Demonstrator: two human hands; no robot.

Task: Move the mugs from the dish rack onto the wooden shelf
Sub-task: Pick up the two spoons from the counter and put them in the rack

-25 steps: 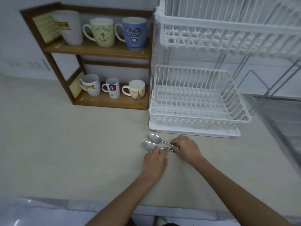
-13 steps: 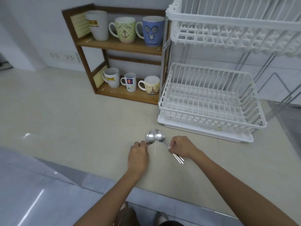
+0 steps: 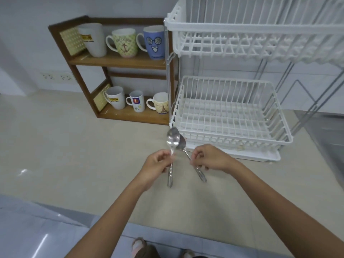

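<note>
Steel spoons fill both my hands above the beige worktop: my left hand has its fingers closed on one spoon, my right hand grips the other spoon. Six mugs sit on the wooden shelf, far left of the white dish rack.

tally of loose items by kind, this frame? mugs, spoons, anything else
Mugs on the wooden shelf: 6, three on the upper board (white mug, anchor mug, blue face mug) and three on the lower one (white logo mug, small white mug, Eiffel mug)
Spoons: 2, one in the left hand, one in the right hand
Dish rack: 0 mugs
Total: 8
</note>
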